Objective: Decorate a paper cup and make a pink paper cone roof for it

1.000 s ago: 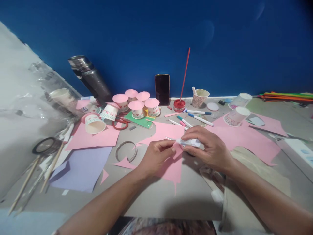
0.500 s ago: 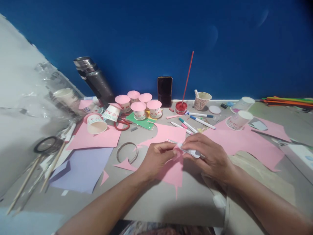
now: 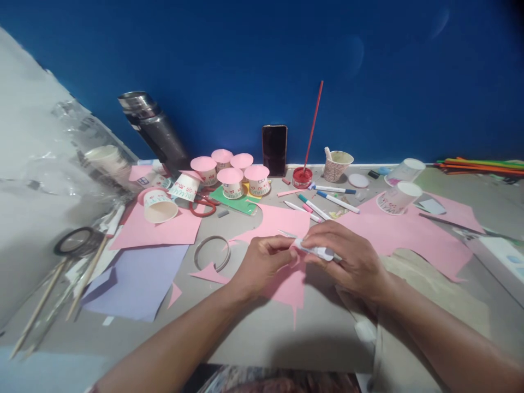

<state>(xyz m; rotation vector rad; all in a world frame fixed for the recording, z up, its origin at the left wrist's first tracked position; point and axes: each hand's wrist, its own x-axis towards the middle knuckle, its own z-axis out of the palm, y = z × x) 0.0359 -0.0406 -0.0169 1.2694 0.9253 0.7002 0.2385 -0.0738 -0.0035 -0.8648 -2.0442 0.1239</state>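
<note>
Over the middle of the table my left hand [image 3: 266,263] is closed, pinching a small piece of pink paper [image 3: 297,255] between thumb and fingers. My right hand [image 3: 347,254] grips a small white glue tube [image 3: 323,252] lying nearly level, its left end against that paper. My fingers partly cover both the tube and the paper. Beneath my hands lies a cut pink sheet [image 3: 289,292]. To the left are a metal ring [image 3: 196,252] and a pink scrap [image 3: 208,274].
Paper cups with pink paper tops [image 3: 230,183] stand at the back, beside red-handled scissors [image 3: 204,210]. A phone [image 3: 274,150] leans on the wall. Several markers [image 3: 338,203] lie ahead of my hands. A dark flask [image 3: 158,134] leans left; two upturned cups [image 3: 399,197] stand right.
The view has shifted slightly. Both hands keep their hold on the paper and the glue tube, almost in the same place.
</note>
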